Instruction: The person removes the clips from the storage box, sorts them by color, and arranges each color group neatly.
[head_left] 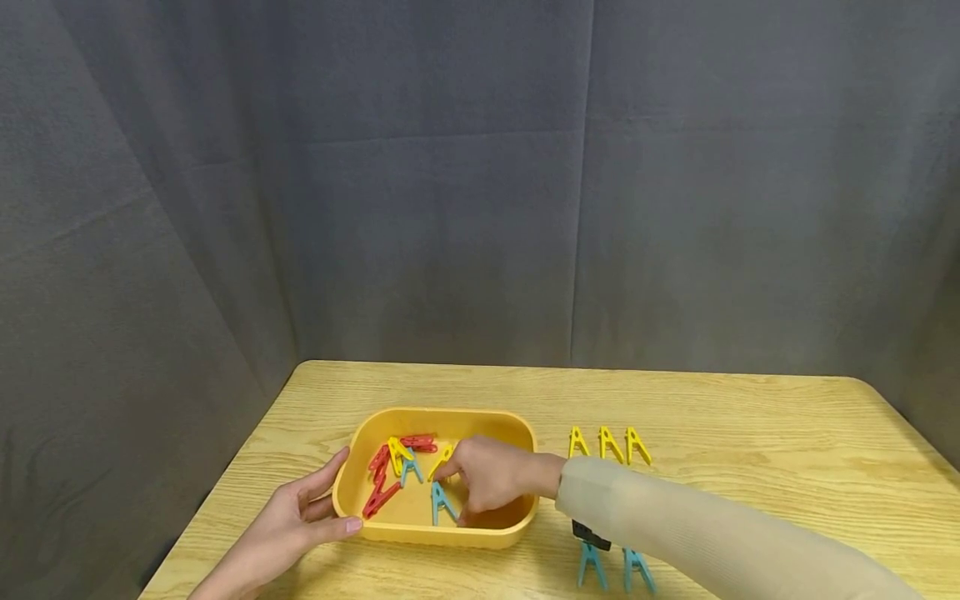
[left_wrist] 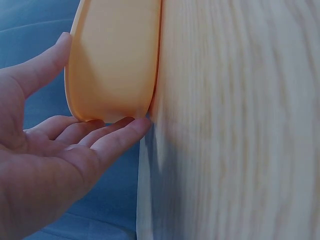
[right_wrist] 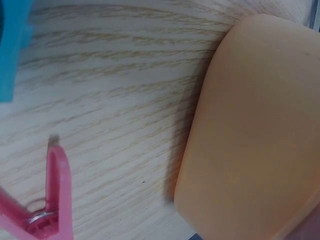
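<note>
Right hand (head_left: 487, 483): reaching into the yellow tub (head_left: 438, 537), fingers curled down among the clothes pegs; the fingertips sit at a yellow peg (head_left: 442, 460) and just above a blue peg (head_left: 441, 502), but which of the two is pinched, if either, cannot be told from the head view. Left hand (head_left: 296, 521): released, fingers straight, thumb and fingertips laid against the tub's left end wall, steadying it; the left wrist view shows the fingers (left_wrist: 107, 135) touching the tub's lower edge at the table's margin. Tub contents: several red pegs (head_left: 382, 479) lying in a loose cluster at left, one more yellow peg (head_left: 397, 454), one more blue peg (head_left: 410, 471), besides the two at the right hand. Outside the tub, on the table (head_left: 750, 433): three yellow pegs (head_left: 609, 445) standing in a row beyond the right sleeve; two blue pegs (head_left: 609, 568) standing side by side nearer the person, partly behind the sleeve; a pink-red peg (right_wrist: 50, 200) seen only in the right wrist view, lying close to the tub. Progress, as judged: sorting by colour is partway along, with yellow and blue rows begun; the reds and a few of each other colour remain in the tub.
</note>
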